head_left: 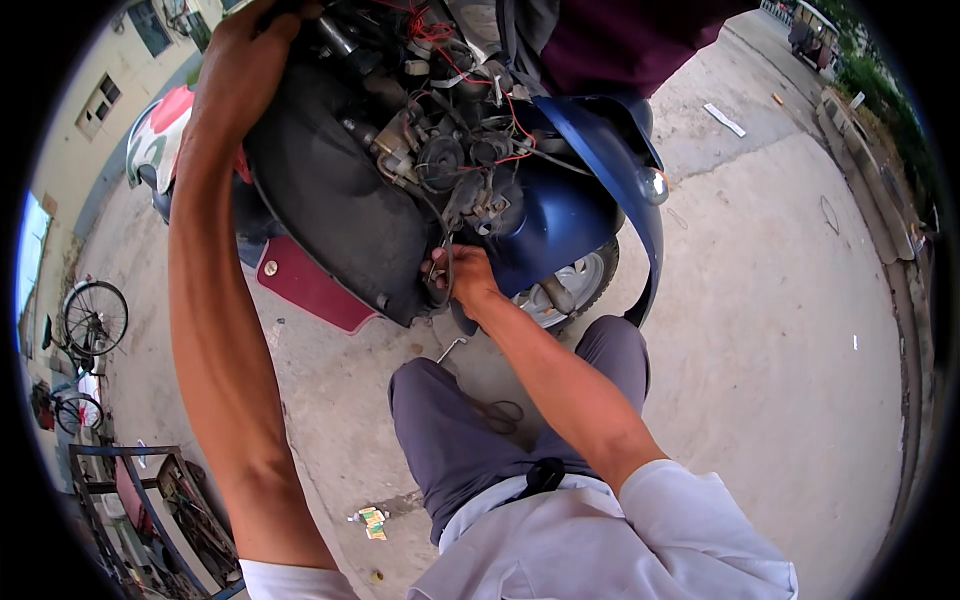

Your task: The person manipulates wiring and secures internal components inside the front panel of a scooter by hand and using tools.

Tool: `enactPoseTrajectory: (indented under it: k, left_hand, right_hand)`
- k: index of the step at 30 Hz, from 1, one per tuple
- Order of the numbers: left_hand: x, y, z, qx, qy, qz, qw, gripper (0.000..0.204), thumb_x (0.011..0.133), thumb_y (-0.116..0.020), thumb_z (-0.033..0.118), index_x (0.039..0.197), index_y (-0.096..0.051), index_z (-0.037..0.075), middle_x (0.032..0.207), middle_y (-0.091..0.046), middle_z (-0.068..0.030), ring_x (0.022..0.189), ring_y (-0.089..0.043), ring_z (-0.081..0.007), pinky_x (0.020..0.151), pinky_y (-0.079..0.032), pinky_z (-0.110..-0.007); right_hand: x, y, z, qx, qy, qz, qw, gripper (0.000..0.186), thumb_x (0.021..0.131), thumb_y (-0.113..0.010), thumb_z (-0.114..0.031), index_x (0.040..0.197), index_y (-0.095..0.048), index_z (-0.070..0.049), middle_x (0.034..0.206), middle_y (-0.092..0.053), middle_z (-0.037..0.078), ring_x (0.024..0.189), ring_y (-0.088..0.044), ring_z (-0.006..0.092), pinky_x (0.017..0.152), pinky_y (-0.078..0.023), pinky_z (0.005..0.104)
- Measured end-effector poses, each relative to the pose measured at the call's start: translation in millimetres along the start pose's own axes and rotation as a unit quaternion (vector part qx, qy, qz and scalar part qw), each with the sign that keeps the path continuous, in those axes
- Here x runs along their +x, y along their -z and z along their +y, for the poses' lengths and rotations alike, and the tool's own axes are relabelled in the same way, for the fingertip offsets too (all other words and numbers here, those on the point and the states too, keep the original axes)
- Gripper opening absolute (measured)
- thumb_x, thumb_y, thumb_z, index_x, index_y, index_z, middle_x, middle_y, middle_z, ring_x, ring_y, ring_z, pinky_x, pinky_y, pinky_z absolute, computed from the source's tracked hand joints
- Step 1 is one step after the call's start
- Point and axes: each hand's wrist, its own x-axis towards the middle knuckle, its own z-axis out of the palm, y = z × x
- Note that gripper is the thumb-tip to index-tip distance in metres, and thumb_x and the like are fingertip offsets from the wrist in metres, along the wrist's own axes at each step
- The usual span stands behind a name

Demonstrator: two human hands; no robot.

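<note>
A blue motor vehicle stands before me with its front opened, showing wires and metal parts (440, 160). My left hand (245, 65) is high at the upper left, fingers curled over the dark top edge by a black panel (325, 170); what they grip is mostly out of sight. My right hand (465, 275) is low at the panel's right edge, its fingers pinched together beside a looping black cable (450, 265). Whatever lies between those fingertips is too small to make out. Right of this hand are a blue fender (560, 225) and a wheel (590, 280).
Thin red wires (515, 115) hang loose across the opened parts. A maroon flap (310, 285) sticks out below the panel. On the concrete by my knee lies a bent metal rod (452, 349). A bicycle (93, 318) and a metal frame (130, 455) stand at left.
</note>
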Motion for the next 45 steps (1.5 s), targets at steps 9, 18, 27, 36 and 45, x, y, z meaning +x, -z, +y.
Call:
enactPoseTrajectory:
  k: [9, 18, 27, 36, 45]
  left_hand:
    - [2.4, 1.7, -7.9, -0.002, -0.007, -0.026, 1.0, 0.042, 0.094, -0.055, 0.022, 0.132, -0.07, 0.012, 0.095, -0.07, -0.0033, 0.081, -0.057, -0.0118, 0.076, -0.046, -0.028]
    - [-0.2, 8.8, -11.6, -0.016, -0.032, -0.045, 0.998, 0.045, 0.094, -0.063, 0.029, 0.136, -0.066, 0.012, 0.109, -0.07, -0.007, 0.097, -0.063, -0.0177, 0.09, -0.047, -0.031]
    - [-34.5, 16.5, 51.7, -0.031, 0.049, 0.008, 0.998, 0.035, 0.095, -0.06, 0.022, 0.122, -0.07, 0.003, 0.105, -0.074, -0.0207, 0.097, -0.068, -0.0298, 0.089, -0.051, -0.041]
    - [-22.6, 10.6, 22.9, -0.079, -0.049, 0.008, 0.996, 0.034, 0.089, -0.057, 0.018, 0.113, -0.071, -0.002, 0.104, -0.071, -0.0305, 0.103, -0.069, -0.0431, 0.094, -0.052, -0.047]
    - [-23.8, 15.9, 24.9, -0.053, -0.003, 0.028, 0.998, 0.038, 0.083, -0.055, 0.016, 0.112, -0.074, 0.002, 0.113, -0.07, -0.0285, 0.112, -0.067, -0.0419, 0.098, -0.052, -0.047]
  right_hand:
    - [-3.6, 5.0, 2.8, -0.014, 0.0, -0.057, 0.998, 0.021, 0.106, -0.055, -0.013, 0.102, -0.069, 0.003, 0.089, -0.072, 0.008, 0.076, -0.068, 0.0145, 0.061, -0.052, 0.0281]
    - [-61.8, 9.1, -51.6, -0.074, -0.057, -0.074, 0.993, 0.02, 0.102, -0.049, -0.006, 0.104, -0.068, 0.0, 0.086, -0.072, 0.008, 0.063, -0.053, 0.0087, 0.053, -0.038, 0.0244]
    - [-63.7, 19.4, -49.4, 0.03, -0.101, -0.09, 0.99, 0.019, 0.105, -0.048, -0.008, 0.112, -0.065, -0.004, 0.088, -0.068, 0.004, 0.058, -0.042, 0.0043, 0.047, -0.029, 0.0202]
    - [-65.0, 22.1, -45.8, -0.004, 0.004, -0.065, 0.998, 0.019, 0.108, -0.052, -0.018, 0.113, -0.066, -0.005, 0.086, -0.068, 0.002, 0.057, -0.039, 0.0042, 0.047, -0.029, 0.0198]
    - [-71.1, 17.7, -56.5, -0.087, 0.146, 0.0, 0.986, 0.022, 0.11, -0.052, -0.022, 0.112, -0.067, -0.005, 0.085, -0.07, 0.0, 0.058, -0.04, 0.0031, 0.05, -0.03, 0.0201]
